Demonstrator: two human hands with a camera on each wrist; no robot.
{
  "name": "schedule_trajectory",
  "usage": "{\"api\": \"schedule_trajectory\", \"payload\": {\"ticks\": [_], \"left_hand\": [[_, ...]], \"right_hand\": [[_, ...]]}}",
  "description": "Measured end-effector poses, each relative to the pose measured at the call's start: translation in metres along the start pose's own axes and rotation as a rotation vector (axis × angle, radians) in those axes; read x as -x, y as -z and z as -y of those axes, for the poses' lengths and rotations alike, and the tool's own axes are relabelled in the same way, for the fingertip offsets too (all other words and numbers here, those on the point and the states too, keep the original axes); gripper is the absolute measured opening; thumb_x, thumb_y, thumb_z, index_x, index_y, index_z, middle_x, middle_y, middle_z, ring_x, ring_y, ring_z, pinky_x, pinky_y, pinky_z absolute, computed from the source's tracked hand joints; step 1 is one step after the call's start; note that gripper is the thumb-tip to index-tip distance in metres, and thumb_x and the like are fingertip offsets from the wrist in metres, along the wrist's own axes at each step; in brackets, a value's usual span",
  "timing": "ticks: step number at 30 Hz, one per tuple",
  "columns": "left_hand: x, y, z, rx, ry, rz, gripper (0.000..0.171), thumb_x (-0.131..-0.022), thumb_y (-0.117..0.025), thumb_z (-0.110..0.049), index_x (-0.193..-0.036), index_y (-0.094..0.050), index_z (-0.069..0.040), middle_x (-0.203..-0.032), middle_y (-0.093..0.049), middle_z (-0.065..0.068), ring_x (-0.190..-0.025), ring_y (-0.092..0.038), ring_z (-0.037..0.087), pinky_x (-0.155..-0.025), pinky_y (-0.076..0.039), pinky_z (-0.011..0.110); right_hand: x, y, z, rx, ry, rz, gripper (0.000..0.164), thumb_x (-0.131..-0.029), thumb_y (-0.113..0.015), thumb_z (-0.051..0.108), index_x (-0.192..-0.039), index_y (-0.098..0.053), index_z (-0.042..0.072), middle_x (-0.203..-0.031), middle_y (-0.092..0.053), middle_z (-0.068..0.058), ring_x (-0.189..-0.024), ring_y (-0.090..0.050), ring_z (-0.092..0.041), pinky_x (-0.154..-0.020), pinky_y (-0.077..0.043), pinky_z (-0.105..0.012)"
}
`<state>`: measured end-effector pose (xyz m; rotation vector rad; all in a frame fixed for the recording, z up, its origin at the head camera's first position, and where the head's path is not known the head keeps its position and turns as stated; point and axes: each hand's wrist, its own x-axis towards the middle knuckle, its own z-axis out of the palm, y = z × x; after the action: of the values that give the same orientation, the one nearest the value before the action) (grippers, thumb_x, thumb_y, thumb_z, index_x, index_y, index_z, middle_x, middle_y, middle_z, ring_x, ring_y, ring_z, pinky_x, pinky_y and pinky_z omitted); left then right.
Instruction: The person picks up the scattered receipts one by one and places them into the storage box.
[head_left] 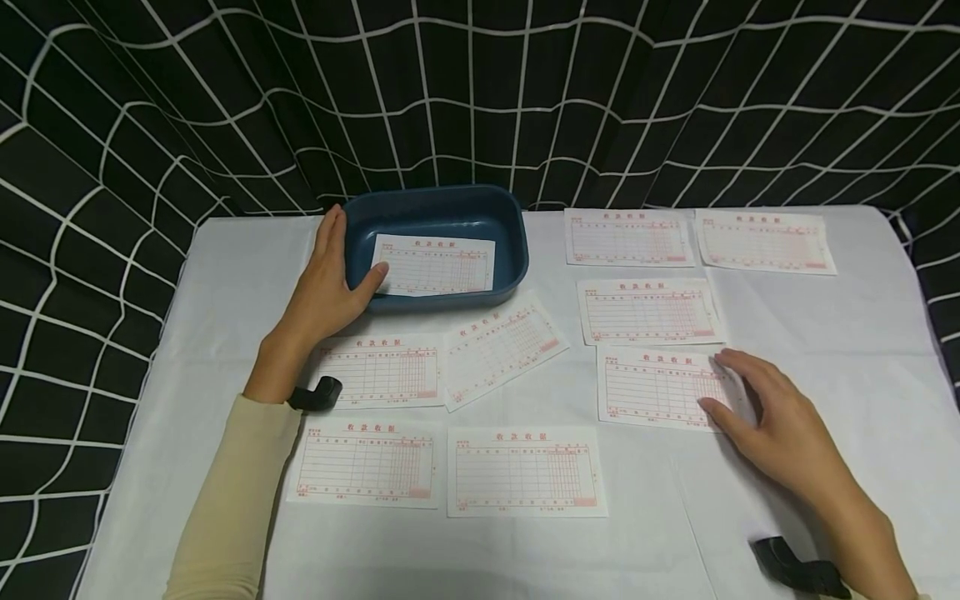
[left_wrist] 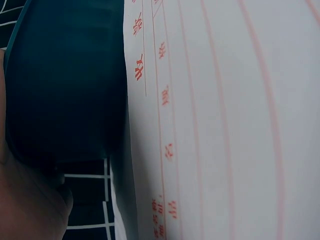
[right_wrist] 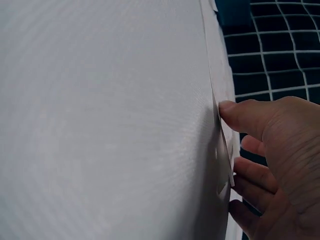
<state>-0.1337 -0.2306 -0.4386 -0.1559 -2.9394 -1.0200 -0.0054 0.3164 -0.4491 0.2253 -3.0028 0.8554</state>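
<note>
My left hand (head_left: 322, 287) holds the left end of a dark blue plastic tub (head_left: 442, 305), fingers along its outer side and thumb over the near rim. Inside the tub lies a white receipt slip with red print (head_left: 435, 265). My right hand (head_left: 783, 425) pinches the right edge of another receipt slip (head_left: 660, 387), thumb at the near side and fingers at the far side. In the right wrist view, that slip's edge (right_wrist: 225, 145) stands slightly up from the cloth beside the thumb. The tub's dark wall (left_wrist: 65, 85) shows beside the left fingers in the left wrist view.
More receipt slips lie on the white cloth (head_left: 360, 550): a tilted one (head_left: 504, 350) before the tub, one (head_left: 382, 371) by the left wrist, two in front, and several at right, including one (head_left: 765, 242) far right. A black curtain with white netting (head_left: 480, 92) surrounds the table.
</note>
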Motion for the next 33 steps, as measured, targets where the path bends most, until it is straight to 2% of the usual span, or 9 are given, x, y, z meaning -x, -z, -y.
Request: {"api": "schedule_trajectory", "payload": {"ticks": [13, 17, 22, 25, 27, 28, 29, 31, 33], "left_hand": [[-0.001, 0.002, 0.0, 0.004, -0.017, -0.003, 0.099, -0.101, -0.063, -0.048, -0.17, -0.007, -0.003, -0.18, -0.004, 0.012, -0.167, -0.016, 0.036, -0.132, -0.024, 0.06], [-0.001, 0.003, -0.001, 0.006, -0.02, 0.001, 0.099, -0.101, -0.063, -0.048, -0.17, -0.007, -0.003, -0.18, -0.003, 0.012, -0.167, -0.016, 0.035, -0.132, -0.024, 0.059], [0.0, 0.004, -0.001, 0.008, -0.02, 0.0, 0.099, -0.101, -0.062, -0.048, -0.17, -0.006, -0.004, -0.181, -0.003, 0.011, -0.167, -0.017, 0.035, -0.131, -0.025, 0.06], [0.0, 0.004, 0.0, 0.011, -0.019, -0.002, 0.099, -0.101, -0.063, -0.047, -0.17, -0.006, -0.003, -0.181, -0.002, 0.011, -0.166, -0.017, 0.036, -0.131, -0.025, 0.06], [0.0, 0.003, 0.0, 0.011, -0.019, 0.001, 0.099, -0.101, -0.063, -0.047, -0.17, -0.006, -0.003, -0.181, -0.002, 0.011, -0.166, -0.017, 0.036, -0.131, -0.025, 0.06], [0.0, 0.003, 0.0, 0.011, -0.019, 0.003, 0.099, -0.102, -0.063, -0.047, -0.17, -0.006, -0.003, -0.181, -0.002, 0.011, -0.166, -0.017, 0.036, -0.131, -0.025, 0.06], [0.0, 0.002, 0.001, 0.009, -0.019, 0.004, 0.099, -0.102, -0.063, -0.047, -0.17, -0.006, -0.004, -0.181, -0.002, 0.011, -0.166, -0.017, 0.036, -0.131, -0.025, 0.06], [0.0, 0.002, 0.001, 0.006, -0.016, 0.006, 0.099, -0.102, -0.062, -0.048, -0.17, -0.006, -0.004, -0.181, -0.002, 0.011, -0.166, -0.017, 0.037, -0.131, -0.026, 0.061], [0.0, 0.001, 0.001, 0.005, -0.012, 0.007, 0.099, -0.102, -0.062, -0.048, -0.17, -0.006, -0.004, -0.181, -0.002, 0.011, -0.166, -0.017, 0.037, -0.131, -0.026, 0.061]], "right_hand": [[0.003, 0.001, 0.005, 0.075, -0.026, 0.007, 0.068, -0.095, -0.078, 0.015, -0.155, -0.048, 0.001, -0.151, -0.051, -0.038, -0.138, -0.047, -0.062, -0.11, -0.037, -0.075], [0.004, 0.0, 0.008, 0.081, 0.005, -0.044, 0.064, -0.093, -0.079, 0.007, -0.151, -0.054, 0.0, -0.142, -0.059, -0.037, -0.13, -0.054, -0.061, -0.103, -0.042, -0.072], [0.005, -0.002, 0.011, 0.078, 0.062, -0.131, 0.056, -0.086, -0.082, -0.003, -0.139, -0.064, -0.003, -0.131, -0.068, -0.032, -0.122, -0.062, -0.056, -0.096, -0.047, -0.064], [0.005, -0.002, 0.011, 0.061, 0.089, -0.165, 0.048, -0.084, -0.083, -0.006, -0.13, -0.069, -0.004, -0.122, -0.073, -0.028, -0.115, -0.068, -0.052, -0.108, -0.05, -0.03], [0.006, -0.002, 0.011, 0.053, 0.102, -0.176, 0.044, -0.083, -0.083, -0.006, -0.125, -0.072, -0.004, -0.116, -0.075, -0.027, -0.11, -0.071, -0.048, -0.103, -0.041, -0.007], [0.006, -0.002, 0.011, 0.048, 0.106, -0.182, 0.042, -0.083, -0.084, -0.006, -0.123, -0.073, -0.004, -0.113, -0.076, -0.026, -0.106, -0.072, -0.045, -0.097, -0.034, 0.001], [0.006, -0.001, 0.01, 0.042, 0.107, -0.188, 0.04, -0.082, -0.085, -0.006, -0.121, -0.074, -0.003, -0.111, -0.077, -0.025, -0.103, -0.074, -0.037, -0.092, -0.028, 0.005], [0.006, 0.0, 0.01, 0.035, 0.096, -0.189, 0.039, -0.081, -0.086, -0.005, -0.118, -0.075, -0.003, -0.108, -0.078, -0.025, -0.097, -0.073, -0.011, -0.088, -0.031, 0.006], [0.005, 0.001, 0.009, 0.024, 0.08, -0.191, 0.036, -0.08, -0.087, -0.004, -0.115, -0.076, -0.003, -0.103, -0.079, -0.026, -0.089, -0.063, 0.014, -0.08, -0.035, 0.005]]}}
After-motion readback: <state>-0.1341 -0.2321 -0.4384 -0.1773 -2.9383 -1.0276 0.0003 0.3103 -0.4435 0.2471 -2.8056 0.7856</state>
